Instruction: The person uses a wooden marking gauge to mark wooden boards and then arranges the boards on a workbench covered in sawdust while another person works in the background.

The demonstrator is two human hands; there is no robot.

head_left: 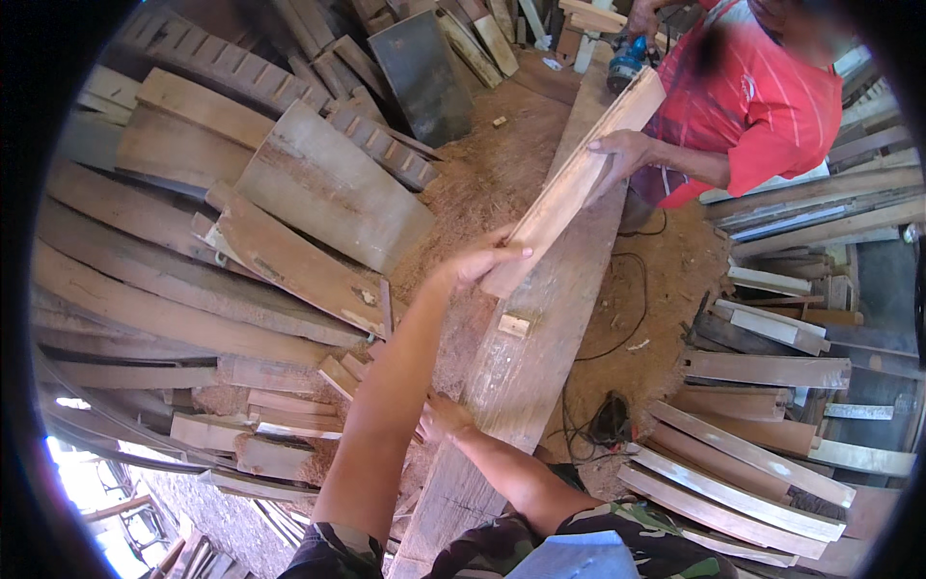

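My left hand (487, 259) grips the near end of a long wooden board (579, 183), its thumb lying along the board's edge. A co-worker's hand (620, 159) supports the same board farther up, tilted above a long plank bench (511, 386). Lower down, my right hand (444, 420) is at the bench's left edge. My left forearm covers part of it, so its fingers are mostly hidden. A small wood block (514, 325) sits on the bench just below the board's end.
A person in a red shirt (772, 106) stands at the far right, a blue power tool (627, 63) by their other hand. Stacked boards (193, 280) crowd the left, with more lumber (743, 473) at right. A dark cable (641, 299) lies on the sawdust-covered floor (666, 270).
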